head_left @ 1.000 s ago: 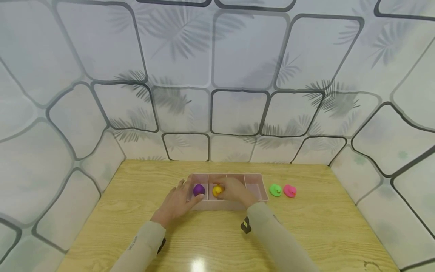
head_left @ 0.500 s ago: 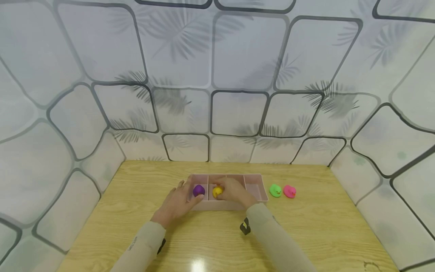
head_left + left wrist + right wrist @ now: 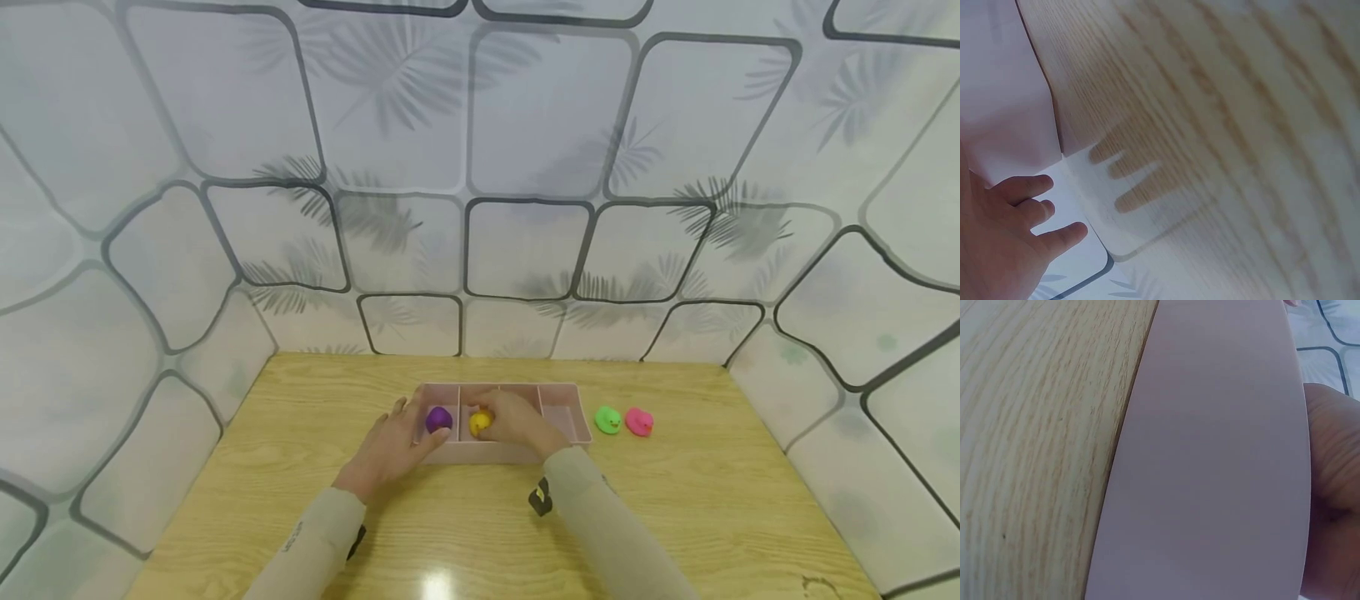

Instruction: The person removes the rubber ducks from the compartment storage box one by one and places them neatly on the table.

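A pale pink divided box (image 3: 480,452) rests on the table. My left hand (image 3: 390,446) lies at its left end, thumb stretched along the front rim; in the left wrist view the fingers (image 3: 1063,239) extend beyond the box's end. Beside that thumb, a purple rounded toy (image 3: 438,419) sits in the leftmost compartment. My right hand (image 3: 513,418) reaches over the front wall into the box and pinches a small yellow rubber duck (image 3: 479,422) in the second compartment from the left. The right wrist view shows mostly the box's front wall (image 3: 1204,456), which hides the fingertips.
To the right of the box, a green rubber duck (image 3: 608,420) and a pink rubber duck (image 3: 640,422) stand side by side. The wooden table (image 3: 675,500) ends at a patterned wall (image 3: 525,250) behind and on both sides.
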{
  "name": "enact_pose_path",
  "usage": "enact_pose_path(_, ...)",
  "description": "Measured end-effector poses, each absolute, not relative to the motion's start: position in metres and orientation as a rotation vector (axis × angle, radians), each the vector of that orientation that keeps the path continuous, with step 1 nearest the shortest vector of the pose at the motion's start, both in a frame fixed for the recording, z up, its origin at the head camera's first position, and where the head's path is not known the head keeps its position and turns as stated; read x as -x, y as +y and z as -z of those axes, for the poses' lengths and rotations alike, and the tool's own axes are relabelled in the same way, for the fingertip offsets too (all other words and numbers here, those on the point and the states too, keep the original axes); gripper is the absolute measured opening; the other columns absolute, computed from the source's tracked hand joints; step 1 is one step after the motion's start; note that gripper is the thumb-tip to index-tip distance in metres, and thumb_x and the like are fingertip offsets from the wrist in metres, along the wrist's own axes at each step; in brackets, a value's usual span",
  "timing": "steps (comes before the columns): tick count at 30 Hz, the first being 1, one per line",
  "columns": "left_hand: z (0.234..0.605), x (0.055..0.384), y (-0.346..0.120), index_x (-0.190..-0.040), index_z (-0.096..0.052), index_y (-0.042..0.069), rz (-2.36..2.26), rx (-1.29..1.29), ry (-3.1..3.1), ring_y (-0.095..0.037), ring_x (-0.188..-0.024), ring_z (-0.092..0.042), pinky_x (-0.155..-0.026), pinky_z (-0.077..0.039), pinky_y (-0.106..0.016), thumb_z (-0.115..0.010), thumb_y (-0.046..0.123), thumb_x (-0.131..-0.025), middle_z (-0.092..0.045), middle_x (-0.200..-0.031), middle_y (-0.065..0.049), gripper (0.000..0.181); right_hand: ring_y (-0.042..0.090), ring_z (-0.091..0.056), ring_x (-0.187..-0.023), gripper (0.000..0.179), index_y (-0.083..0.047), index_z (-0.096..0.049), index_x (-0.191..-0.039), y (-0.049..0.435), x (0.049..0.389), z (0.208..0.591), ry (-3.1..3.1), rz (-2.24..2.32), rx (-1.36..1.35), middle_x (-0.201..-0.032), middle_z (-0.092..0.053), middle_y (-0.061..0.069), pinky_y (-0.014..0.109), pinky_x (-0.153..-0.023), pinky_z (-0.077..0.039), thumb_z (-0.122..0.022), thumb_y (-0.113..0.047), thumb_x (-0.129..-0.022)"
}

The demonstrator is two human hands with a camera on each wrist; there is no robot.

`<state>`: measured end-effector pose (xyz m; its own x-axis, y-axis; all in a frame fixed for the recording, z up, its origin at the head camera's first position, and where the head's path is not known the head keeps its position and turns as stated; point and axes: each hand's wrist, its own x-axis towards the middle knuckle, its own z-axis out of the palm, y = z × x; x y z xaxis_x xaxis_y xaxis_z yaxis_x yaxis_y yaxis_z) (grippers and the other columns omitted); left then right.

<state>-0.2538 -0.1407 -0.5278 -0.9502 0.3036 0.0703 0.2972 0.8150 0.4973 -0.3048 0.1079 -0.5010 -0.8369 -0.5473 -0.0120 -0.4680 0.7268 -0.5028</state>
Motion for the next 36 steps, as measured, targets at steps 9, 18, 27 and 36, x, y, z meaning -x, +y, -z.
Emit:
enact_pose_path(9, 0.528, 0.255, -0.14, -0.17, -0.011, 0.009, -0.798, -0.499, 2.978, -0.055, -0.151, -0.037, -0.123, -0.03, -0.071, -0.044, 0.074, -0.101, -0.049, -0.159, -0.025, 0.1, 0.029, -0.068, -0.12, 0.048, -0.007, -0.073, -0.131, 0.112, 0.304, 0.499, 2.776, 0.748, 0.892, -0.137, -0.072, 0.012, 0.046, -0.106, -0.055, -0.086, -0.012, -0.085)
enact_pose_path(18, 0.528, 0.254, -0.142, -0.17, -0.012, 0.009, -0.81, -0.503, 2.983, -0.056, -0.147, -0.042, -0.122, -0.031, -0.071, -0.046, 0.072, -0.102, -0.048, -0.159, -0.027, 0.099, 0.017, -0.066, -0.093, 0.036, -0.01, -0.078, -0.117, 0.116, 0.301, 0.486, 2.707, 0.921, 0.791, -0.121, -0.076, 0.009, 0.031, -0.08, -0.06, -0.088, -0.014, -0.083)
enact_pose_path(27, 0.529, 0.253, -0.141, -0.17, -0.011, 0.009, -0.8, -0.476, 2.978, -0.058, -0.146, -0.043, -0.122, -0.031, -0.071, -0.046, 0.072, -0.102, -0.049, -0.158, -0.028, 0.099, 0.016, -0.06, -0.094, 0.035, -0.013, -0.079, -0.116, 0.12, 0.294, 0.475, 2.744, 0.959, 0.845, -0.108, -0.071, 0.005, 0.031, -0.081, -0.057, -0.088, -0.015, -0.083)
enact_pose_path(36, 0.525, 0.252, -0.14, -0.17, -0.013, 0.009, -0.805, -0.472, 2.976, -0.058, -0.149, -0.038, -0.122, -0.03, -0.071, -0.046, 0.072, -0.102, -0.048, -0.159, -0.026, 0.099, 0.017, -0.059, -0.097, 0.04, -0.007, -0.077, -0.121, 0.127, 0.289, 0.468, 2.748, 1.017, 0.827, -0.115, -0.067, 0.005, 0.029, -0.082, -0.054, -0.081, -0.014, -0.081)
